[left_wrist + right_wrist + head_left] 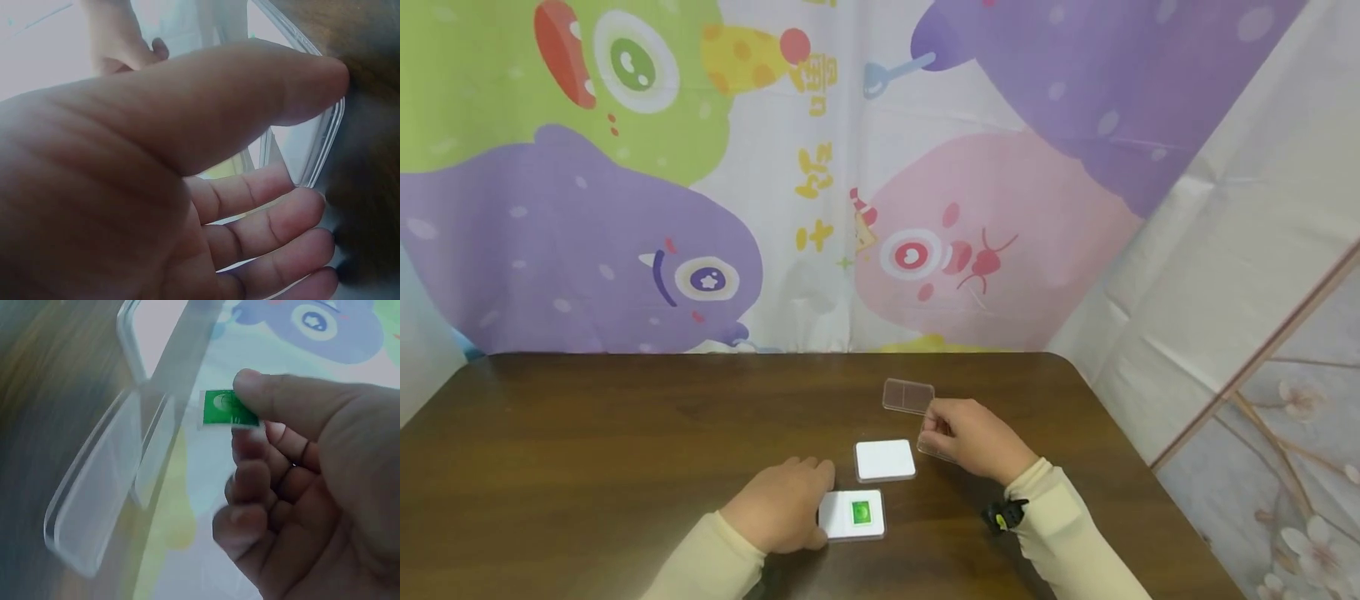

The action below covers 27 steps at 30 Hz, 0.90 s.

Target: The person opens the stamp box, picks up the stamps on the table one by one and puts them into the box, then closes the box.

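My left hand (784,504) holds the left end of a flat clear plastic case (883,518), its thumb at the near corner and its fingers at the far one. A white card (833,517) lies in this case, bearing a small green stamp (861,512). Between the thumb and index finger of my right hand (976,437), a second green stamp (219,409) is pinched, plainly seen in the right wrist view. In the head view that stamp is hidden by the hand, which is over a clear lid (934,450) on the table.
Just beyond the held case lies another case with a blank white card (885,460). A second clear lid (908,396) is farther back on the brown wooden table (625,442). A cartoon-printed curtain (820,292) hangs behind the table's far edge; a flowered panel (1300,450) stands right.
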Available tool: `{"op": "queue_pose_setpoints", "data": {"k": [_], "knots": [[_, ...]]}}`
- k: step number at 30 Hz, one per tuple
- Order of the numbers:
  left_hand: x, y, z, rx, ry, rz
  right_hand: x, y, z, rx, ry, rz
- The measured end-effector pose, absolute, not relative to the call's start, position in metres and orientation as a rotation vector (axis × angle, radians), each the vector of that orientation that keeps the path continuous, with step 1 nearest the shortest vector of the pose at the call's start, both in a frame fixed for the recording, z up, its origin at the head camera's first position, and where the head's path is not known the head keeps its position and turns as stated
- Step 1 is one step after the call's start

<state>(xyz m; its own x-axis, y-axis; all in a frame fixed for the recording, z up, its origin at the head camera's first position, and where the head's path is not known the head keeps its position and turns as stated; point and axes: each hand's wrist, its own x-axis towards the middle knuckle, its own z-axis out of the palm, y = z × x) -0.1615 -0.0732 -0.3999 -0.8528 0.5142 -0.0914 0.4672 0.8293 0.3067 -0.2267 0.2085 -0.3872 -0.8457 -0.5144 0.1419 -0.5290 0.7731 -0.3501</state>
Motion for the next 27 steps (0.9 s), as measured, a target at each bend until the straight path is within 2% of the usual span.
{"op": "queue_pose_setpoints", "data": {"k": [10, 20, 27], "knots": [[-0.161, -0.073, -0.403, 0.797, 2.836, 0.411, -0.224, 0.194, -0.396, 0.706, -2.962, 1.178], [-0.162, -0.073, -0.403, 0.804, 2.836, 0.423, -0.22, 0.19, -0.389, 0.746, -2.922, 0.964], [-0.162, -0.075, -0.401, 0.78, 2.827, 0.444, -0.22, 0.186, -0.388, 0.735, -2.969, 1.072]]}}
